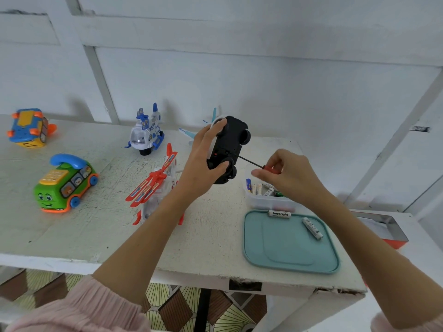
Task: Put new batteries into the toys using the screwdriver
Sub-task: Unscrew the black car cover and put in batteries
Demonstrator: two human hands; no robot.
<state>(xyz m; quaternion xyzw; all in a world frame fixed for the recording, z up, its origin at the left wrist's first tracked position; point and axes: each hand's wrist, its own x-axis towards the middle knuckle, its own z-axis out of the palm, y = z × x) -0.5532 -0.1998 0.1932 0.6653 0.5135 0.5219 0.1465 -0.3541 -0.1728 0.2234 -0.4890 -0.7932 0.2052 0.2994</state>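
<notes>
toy car (pixel 230 140) held belly-up above the tabletop (pixel 96 231), left hand (pixel 203 161) fingers wrapped round its wheels, right hand (pixel 285 173) fingers pinching the red-handled screwdriver (pixel 254 162) w/ tip at the car's underside. just below/right: clear tub (pixel 268 201) of batteries, then nearer a teal tray (pixel 287 257) w/ two batteries (pixel 311 227). left: red plane (pixel 155 185), green phone bus (pixel 64 183), blue-white helicopter (pixel 146 134) farther back.

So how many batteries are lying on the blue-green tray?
2. One battery lies along the far edge of the tray, and the other battery lies slanted near its right side. More batteries sit in the clear tub behind, partly hidden.
</notes>
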